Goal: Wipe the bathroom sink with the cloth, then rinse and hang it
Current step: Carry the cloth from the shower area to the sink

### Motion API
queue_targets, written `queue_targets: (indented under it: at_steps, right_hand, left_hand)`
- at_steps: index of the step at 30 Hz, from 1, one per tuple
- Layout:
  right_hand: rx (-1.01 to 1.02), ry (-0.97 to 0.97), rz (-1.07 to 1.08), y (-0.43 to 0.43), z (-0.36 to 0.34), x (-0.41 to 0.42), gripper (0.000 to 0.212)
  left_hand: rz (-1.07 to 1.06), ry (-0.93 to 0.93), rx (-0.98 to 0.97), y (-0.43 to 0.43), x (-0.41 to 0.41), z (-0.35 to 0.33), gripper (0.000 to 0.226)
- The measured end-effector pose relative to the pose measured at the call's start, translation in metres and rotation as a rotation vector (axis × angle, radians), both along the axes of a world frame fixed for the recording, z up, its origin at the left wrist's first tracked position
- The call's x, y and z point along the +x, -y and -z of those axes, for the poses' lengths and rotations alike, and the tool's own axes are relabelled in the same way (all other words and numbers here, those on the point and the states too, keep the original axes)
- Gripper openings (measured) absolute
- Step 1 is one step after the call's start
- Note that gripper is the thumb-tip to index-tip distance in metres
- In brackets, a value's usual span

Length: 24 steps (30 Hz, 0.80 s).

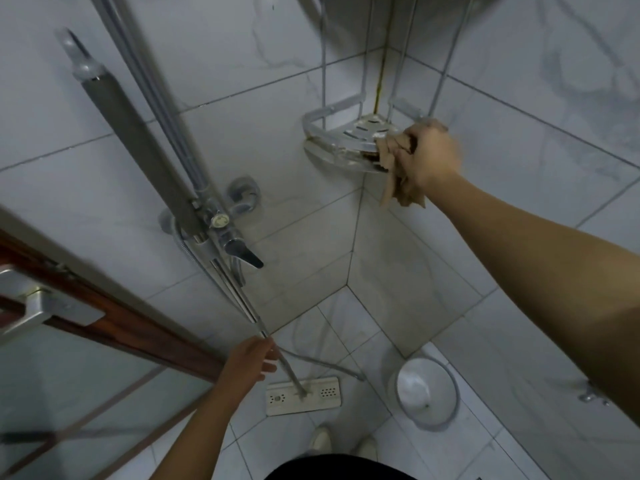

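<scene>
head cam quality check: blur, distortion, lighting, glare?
Head view: dim, flat, bluish light with no hard shadows; wide-angle bending curves the grout lines and the chrome shower riser pipe. Motion blur smears the right hand and the crumpled beige cloth at the metal corner shelf. The left hand on the thin metal mop handle is soft. Mild glare on the white plastic basin.

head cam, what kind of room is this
Most likely a tiled bathroom shower corner: a shower mixer on the wall, a corner shelf where the right hand holds a cloth, a flat mop below.
</scene>
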State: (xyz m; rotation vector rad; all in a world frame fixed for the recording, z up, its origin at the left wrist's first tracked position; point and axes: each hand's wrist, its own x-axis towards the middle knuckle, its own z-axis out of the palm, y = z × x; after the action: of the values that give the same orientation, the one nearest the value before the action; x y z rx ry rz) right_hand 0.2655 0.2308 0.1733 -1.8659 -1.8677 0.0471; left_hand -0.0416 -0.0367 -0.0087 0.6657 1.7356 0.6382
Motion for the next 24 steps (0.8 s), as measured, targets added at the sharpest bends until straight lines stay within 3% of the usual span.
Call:
queue_targets:
  at_steps: [5, 8, 14, 20, 24]
  right_hand:
    - [0.155, -0.162, -0.086, 0.013, -0.021, 0.0, 0.029]
    - [0.128, -0.291, -0.14, 0.042, -0.028, -0.002, 0.029]
    - [-0.228, -0.541, -0.113, 0.17, 0.08, 0.02, 0.008]
    - [-0.661, -0.69, 0.164, 0.322, 0.204, 0.067, 0.009]
    - [-0.774, -0.788, 0.373, 0.389, 0.242, 0.091, 0.011]
  left_hand:
    - [-0.033, -0.002, -0.03, 0.011, -0.007, 0.008, 0.02]
    - [-0.04, 0.002, -0.037, 0.014, -0.004, 0.01, 0.019]
    - [-0.029, -0.069, -0.018, 0.037, 0.009, 0.03, 0.022]
    - [0.159, -0.106, -0.13, 0.056, 0.028, 0.048, 0.02]
    - [0.31, -0.149, -0.17, 0.048, 0.039, 0.06, 0.02]
